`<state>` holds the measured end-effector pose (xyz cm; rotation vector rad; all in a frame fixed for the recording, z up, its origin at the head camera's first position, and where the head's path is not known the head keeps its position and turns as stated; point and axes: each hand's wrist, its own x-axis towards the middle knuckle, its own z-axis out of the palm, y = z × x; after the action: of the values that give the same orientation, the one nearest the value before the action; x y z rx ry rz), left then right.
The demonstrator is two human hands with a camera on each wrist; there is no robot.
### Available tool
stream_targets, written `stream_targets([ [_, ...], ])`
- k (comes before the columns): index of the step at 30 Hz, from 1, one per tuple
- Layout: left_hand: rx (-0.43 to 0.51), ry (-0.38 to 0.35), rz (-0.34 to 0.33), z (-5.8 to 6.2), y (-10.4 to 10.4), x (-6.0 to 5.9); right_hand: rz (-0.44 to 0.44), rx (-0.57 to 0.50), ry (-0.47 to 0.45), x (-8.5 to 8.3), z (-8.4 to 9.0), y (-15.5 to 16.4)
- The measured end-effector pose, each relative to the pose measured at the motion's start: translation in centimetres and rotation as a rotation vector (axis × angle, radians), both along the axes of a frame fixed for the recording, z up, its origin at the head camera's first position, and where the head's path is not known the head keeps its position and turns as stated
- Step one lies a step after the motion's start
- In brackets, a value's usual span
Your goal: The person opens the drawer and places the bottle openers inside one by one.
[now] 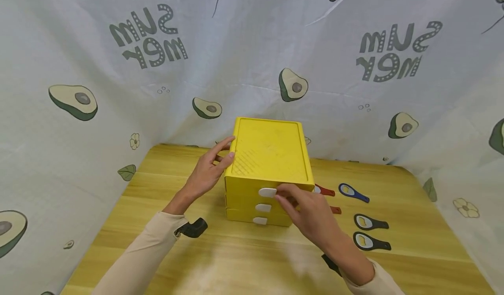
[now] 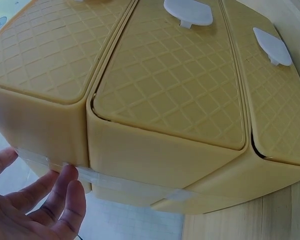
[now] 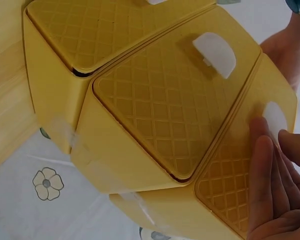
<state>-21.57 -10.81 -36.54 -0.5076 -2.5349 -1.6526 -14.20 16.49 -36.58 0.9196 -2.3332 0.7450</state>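
Note:
A yellow three-drawer box [image 1: 271, 150] stands on the wooden table, a white tab handle on each drawer front. My right hand [image 1: 311, 212] is at the top drawer, pinching its white handle [image 1: 267, 192] between thumb and fingers; the same handle [image 3: 275, 117] shows in the right wrist view. All drawers look pushed in. My left hand [image 1: 206, 172] touches the box's left side near the top edge, fingers spread and lightly bent. In the left wrist view its fingertips [image 2: 67, 172] lie by the clear tape along the side wall. Below, the middle handle [image 1: 263, 208] and bottom handle [image 1: 260, 221] are untouched.
Right of the box lie several bottle openers: a blue one [image 1: 353, 192], two black ones [image 1: 370, 222] and red ones [image 1: 326, 191] partly hidden by the box and my right hand. A patterned curtain [image 1: 252, 67] hangs behind the table [image 1: 220, 260].

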Motion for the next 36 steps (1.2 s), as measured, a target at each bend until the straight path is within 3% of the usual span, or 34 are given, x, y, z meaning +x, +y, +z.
stream_targets([
  [15,0.013,-0.023,-0.009,0.2,0.0,-0.2,-0.032,0.010,-0.002,-0.3,0.1,-0.3],
  [36,0.013,-0.023,-0.005,0.1,-0.1,0.0,-0.004,-0.007,0.005,1.5,0.1,-0.4],
])
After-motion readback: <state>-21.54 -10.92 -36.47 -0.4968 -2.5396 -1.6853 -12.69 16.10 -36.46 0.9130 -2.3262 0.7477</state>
